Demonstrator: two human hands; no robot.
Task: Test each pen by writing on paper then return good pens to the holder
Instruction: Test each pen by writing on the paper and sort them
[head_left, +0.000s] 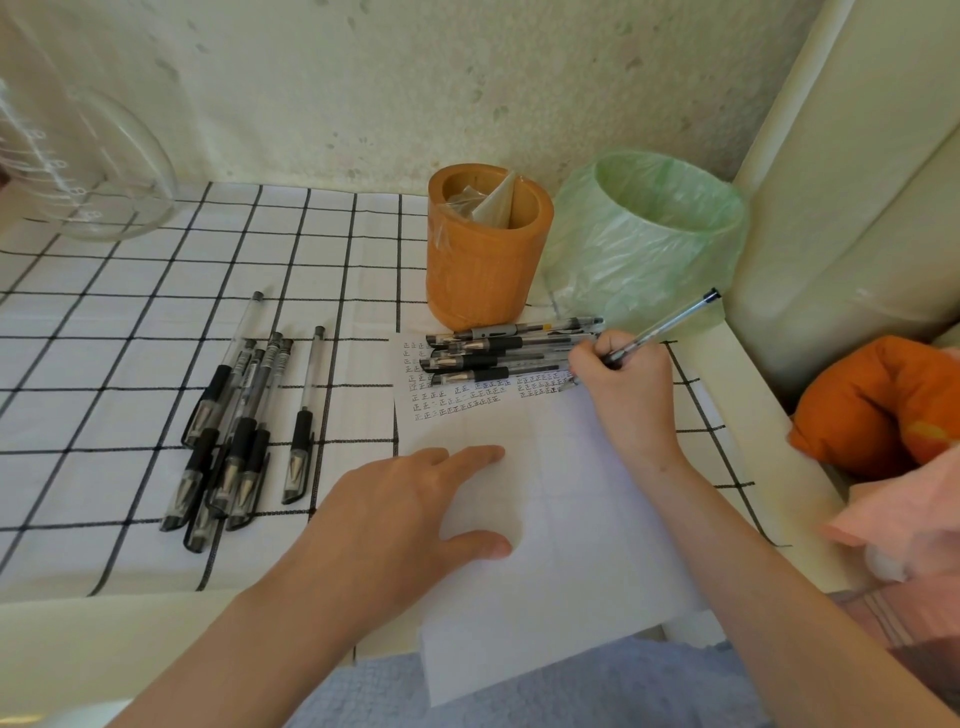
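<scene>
Your right hand (621, 374) grips one pen (670, 325), fingers curled round the barrel, tip down at the paper (571, 519) beside rows of written marks. Your left hand (410, 509) lies flat with straight fingers, pressing the sheet's near part. A stack of pens (498, 353) rests across the paper's far edge, just before the holder (488, 244); a second bunch of pens (234, 431) lies on the counter (130, 322), well apart to the left.

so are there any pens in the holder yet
Looks empty: the pen holder stands upright with only clear wrap at its mouth and nothing sticking out; its bottom is hidden.
</scene>
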